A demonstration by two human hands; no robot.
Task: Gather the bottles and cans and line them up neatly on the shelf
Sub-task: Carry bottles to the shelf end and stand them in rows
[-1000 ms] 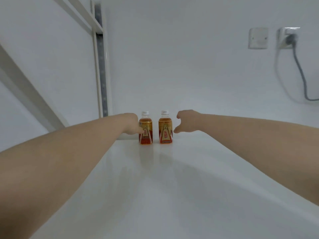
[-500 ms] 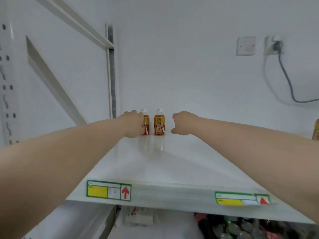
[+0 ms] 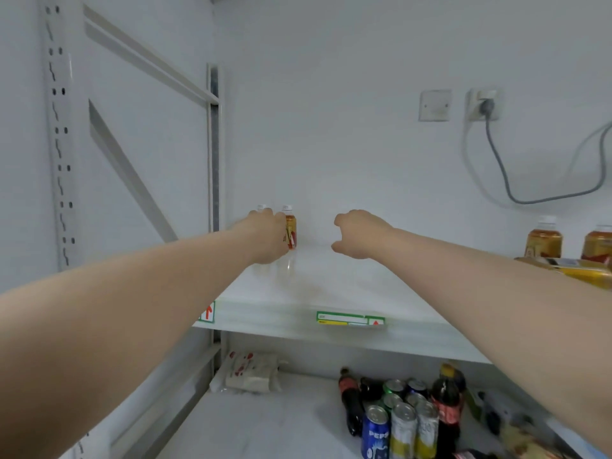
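Two small orange tea bottles with white caps stand side by side at the back left of the white upper shelf [image 3: 298, 321]. The right tea bottle [image 3: 291, 230] shows beside my knuckles. Of the left tea bottle only the cap [image 3: 262, 207] shows above my left hand [image 3: 268, 238], which is curled in front of it; whether it grips the bottle is hidden. My right hand [image 3: 356, 235] hovers over the shelf to the right of the pair, loosely curled, thumb apart from the fingers, holding nothing.
More tea bottles stand at the shelf's right end [image 3: 543, 241], one lying on its side [image 3: 578, 270]. On the lower shelf are a Pepsi can [image 3: 375, 432], several other cans, cola bottles [image 3: 447, 405] and a white packet [image 3: 251, 371]. A plugged socket [image 3: 483, 106] with cable hangs on the wall.
The view has pulled back and dropped, showing the shelf edge and lower shelf. My left hand now covers the left bottle. My right hand has drifted right, away from the pair.
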